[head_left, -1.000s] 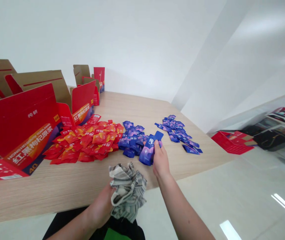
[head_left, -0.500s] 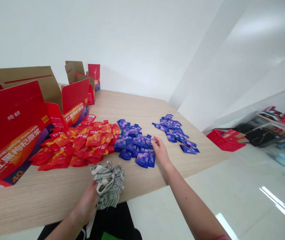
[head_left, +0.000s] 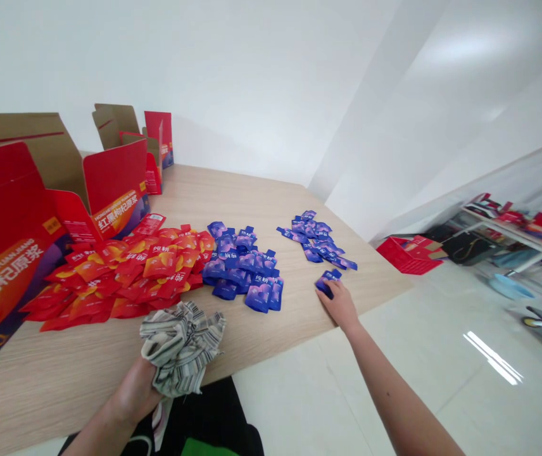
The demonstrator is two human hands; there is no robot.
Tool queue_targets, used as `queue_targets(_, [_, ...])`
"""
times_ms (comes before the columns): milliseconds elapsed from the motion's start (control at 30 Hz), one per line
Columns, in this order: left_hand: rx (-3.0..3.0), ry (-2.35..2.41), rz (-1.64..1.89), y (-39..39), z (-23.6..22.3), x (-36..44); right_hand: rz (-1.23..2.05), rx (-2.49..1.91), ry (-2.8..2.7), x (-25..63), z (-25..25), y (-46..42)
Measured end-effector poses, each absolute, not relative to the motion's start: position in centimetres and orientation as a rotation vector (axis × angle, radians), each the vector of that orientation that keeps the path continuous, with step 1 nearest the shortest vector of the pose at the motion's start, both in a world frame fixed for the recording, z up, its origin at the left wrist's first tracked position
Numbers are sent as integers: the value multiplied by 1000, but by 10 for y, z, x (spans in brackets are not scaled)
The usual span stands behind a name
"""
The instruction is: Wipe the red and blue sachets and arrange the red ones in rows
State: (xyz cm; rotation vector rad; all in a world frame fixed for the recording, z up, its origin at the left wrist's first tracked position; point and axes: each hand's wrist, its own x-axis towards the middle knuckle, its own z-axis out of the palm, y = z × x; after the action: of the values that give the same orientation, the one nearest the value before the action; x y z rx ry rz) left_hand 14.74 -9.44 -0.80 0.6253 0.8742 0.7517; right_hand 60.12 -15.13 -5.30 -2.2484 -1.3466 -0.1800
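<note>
My left hand [head_left: 138,389] is closed on a crumpled grey striped cloth [head_left: 180,344] at the near edge of the wooden table [head_left: 252,196]. My right hand [head_left: 340,303] reaches to the right, with its fingers closed on a blue sachet [head_left: 325,281] lying near the table's right edge. That sachet sits just below a small far group of blue sachets [head_left: 316,239]. A bigger pile of blue sachets [head_left: 242,269] lies in the middle, beside a wide pile of red and orange sachets [head_left: 119,272].
Open red cardboard boxes [head_left: 109,190] stand along the left side, with another red box [head_left: 157,139] at the back. The floor to the right holds a flat red box [head_left: 411,253] and a low shelf [head_left: 513,231] with goods. White walls rise behind.
My right hand let go of the blue sachets at the middle pile and moved right to a single blue sachet. The left hand with the cloth shifted left as the view swung.
</note>
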Motion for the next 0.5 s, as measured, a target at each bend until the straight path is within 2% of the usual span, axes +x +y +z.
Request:
queue_targets(233, [354, 945, 787, -94, 0, 149, -323, -2126, -1483, 562, -78, -204])
queue_targets(500, [523, 937, 780, -96, 2, 156, -352, -2036, -1510, 546, -73, -214])
